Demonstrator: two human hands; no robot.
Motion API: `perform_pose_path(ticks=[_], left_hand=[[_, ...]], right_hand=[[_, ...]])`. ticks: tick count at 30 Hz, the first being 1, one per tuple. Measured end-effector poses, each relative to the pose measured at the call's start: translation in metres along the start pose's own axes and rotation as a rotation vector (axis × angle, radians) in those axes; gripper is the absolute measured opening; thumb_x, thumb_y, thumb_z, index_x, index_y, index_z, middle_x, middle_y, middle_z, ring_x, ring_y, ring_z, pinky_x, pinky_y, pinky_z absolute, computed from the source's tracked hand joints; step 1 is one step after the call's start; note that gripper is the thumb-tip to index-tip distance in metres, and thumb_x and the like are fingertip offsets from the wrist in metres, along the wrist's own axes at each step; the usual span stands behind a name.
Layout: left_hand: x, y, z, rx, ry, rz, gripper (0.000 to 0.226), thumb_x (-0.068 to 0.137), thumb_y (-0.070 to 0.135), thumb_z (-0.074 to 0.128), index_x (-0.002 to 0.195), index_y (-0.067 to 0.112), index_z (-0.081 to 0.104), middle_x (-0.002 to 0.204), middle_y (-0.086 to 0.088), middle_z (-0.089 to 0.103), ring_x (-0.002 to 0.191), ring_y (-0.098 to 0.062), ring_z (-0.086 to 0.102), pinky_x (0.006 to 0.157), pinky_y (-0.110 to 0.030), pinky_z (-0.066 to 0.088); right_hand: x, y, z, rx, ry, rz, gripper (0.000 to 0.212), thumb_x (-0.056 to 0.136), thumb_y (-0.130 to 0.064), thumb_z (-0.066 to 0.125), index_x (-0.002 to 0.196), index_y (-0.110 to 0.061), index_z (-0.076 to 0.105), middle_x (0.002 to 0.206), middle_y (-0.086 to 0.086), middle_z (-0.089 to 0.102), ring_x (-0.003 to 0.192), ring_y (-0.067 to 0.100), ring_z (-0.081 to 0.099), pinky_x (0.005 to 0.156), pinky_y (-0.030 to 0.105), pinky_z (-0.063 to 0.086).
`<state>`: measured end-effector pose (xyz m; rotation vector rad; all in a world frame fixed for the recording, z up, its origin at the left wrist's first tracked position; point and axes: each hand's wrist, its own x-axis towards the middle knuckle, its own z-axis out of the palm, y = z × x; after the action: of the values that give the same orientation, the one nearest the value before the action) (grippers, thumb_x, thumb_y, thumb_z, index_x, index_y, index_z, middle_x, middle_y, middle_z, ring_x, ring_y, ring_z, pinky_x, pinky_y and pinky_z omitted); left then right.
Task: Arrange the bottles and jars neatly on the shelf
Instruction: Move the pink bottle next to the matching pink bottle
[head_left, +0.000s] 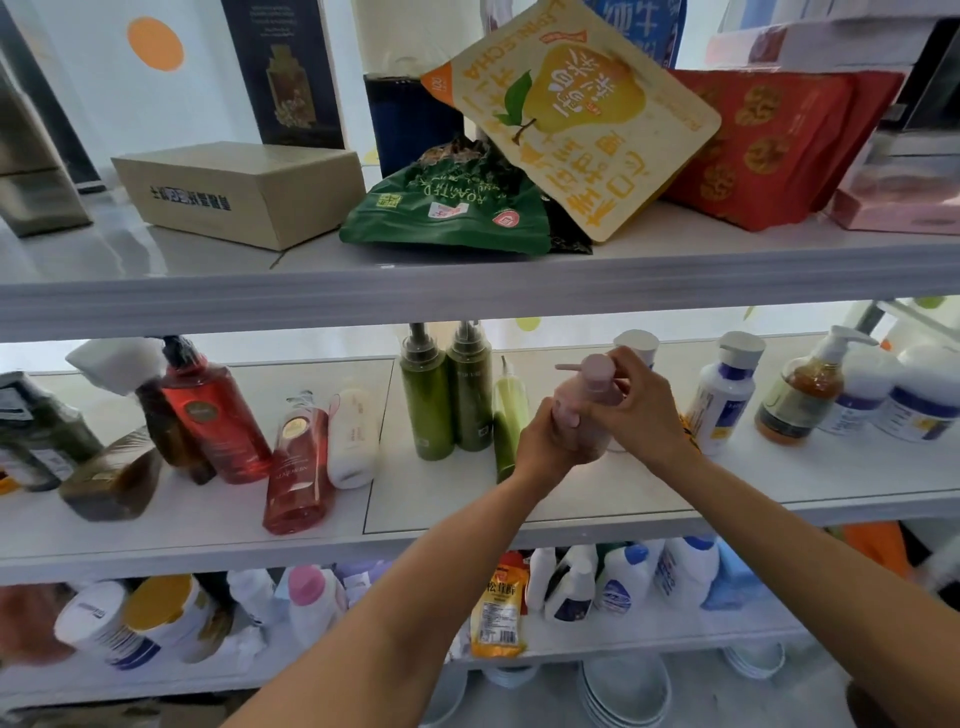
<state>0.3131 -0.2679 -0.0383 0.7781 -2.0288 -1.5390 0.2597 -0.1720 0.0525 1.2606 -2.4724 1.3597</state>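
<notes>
Both forearms reach up to middle shelf (727, 499). Left hand (545, 441) wrapped round lower body of pink pump bottle (587, 400), fingers closed on it. Right hand (641, 410) clasps its neck, fingers curled. Bottle tilted, just right of two green bottles (447, 395).

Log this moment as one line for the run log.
left hand: grips pink pump bottle base | right hand: grips its pump top | bottle: tilted, over middle shelf | two dark green bottles: upright

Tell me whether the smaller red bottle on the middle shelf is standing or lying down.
Lying down. The smaller red bottle rests on its side on the middle shelf, cap toward the back, beside the upright red pump bottle.
</notes>
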Motion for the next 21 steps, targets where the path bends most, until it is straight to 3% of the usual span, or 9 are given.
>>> perform_pose_path(ticks=[2,3,9,12,18,21], left_hand=[[-0.008,0.000,-0.011,-0.021,-0.004,0.016,0.051,0.072,0.006,0.079,0.111,0.021,0.050,0.101,0.007,0.060,0.096,-0.013,0.057,0.071,-0.012,0.052],[-0.012,-0.002,-0.019,-0.020,-0.002,0.026,0.048,0.074,0.006,0.077,0.111,0.020,0.050,0.100,0.007,0.058,0.095,-0.013,0.055,0.067,-0.010,0.050],[-0.034,-0.015,-0.086,-0.031,0.070,0.034,0.058,0.065,0.011,0.084,0.116,0.012,0.055,0.102,0.002,0.064,0.098,-0.018,0.061,0.085,-0.035,0.055],[-0.040,-0.023,-0.131,-0.008,0.078,0.061,0.060,0.063,0.016,0.085,0.115,0.017,0.055,0.105,0.001,0.065,0.100,-0.022,0.062,0.085,-0.041,0.056],[-0.046,-0.053,-0.213,0.205,0.145,0.054,0.075,0.055,0.043,0.081,0.120,0.019,0.053,0.109,-0.001,0.068,0.098,-0.021,0.064,0.082,-0.043,0.057],[-0.044,-0.062,-0.241,0.189,0.105,0.023,0.078,0.056,0.033,0.085,0.124,0.023,0.046,0.117,0.000,0.062,0.106,-0.018,0.060,0.087,-0.039,0.055]], right_hand=[[-0.006,-0.012,0.003,0.041,0.015,-0.015,0.036,0.077,-0.009,0.074,0.106,-0.004,0.054,0.103,0.008,0.063,0.099,0.023,0.059,0.083,0.019,0.046],[-0.009,-0.020,0.007,0.065,-0.001,-0.023,0.035,0.075,-0.007,0.074,0.104,-0.004,0.054,0.099,0.005,0.062,0.095,0.020,0.058,0.079,0.017,0.044],[-0.017,-0.077,0.056,0.176,-0.003,-0.096,0.033,0.073,-0.008,0.075,0.100,-0.011,0.057,0.094,-0.004,0.060,0.088,0.015,0.057,0.083,0.027,0.046],[-0.016,-0.103,0.083,0.232,-0.035,-0.091,0.036,0.074,-0.012,0.077,0.104,-0.011,0.057,0.099,-0.002,0.063,0.091,0.017,0.059,0.082,0.028,0.047],[-0.020,-0.142,0.142,0.320,-0.104,-0.124,0.033,0.072,-0.003,0.075,0.096,-0.014,0.055,0.089,-0.008,0.061,0.085,0.010,0.059,0.078,0.022,0.049],[-0.017,-0.155,0.165,0.335,-0.118,-0.149,0.034,0.070,0.002,0.071,0.092,-0.017,0.053,0.083,-0.015,0.060,0.081,0.007,0.060,0.074,0.014,0.048]])
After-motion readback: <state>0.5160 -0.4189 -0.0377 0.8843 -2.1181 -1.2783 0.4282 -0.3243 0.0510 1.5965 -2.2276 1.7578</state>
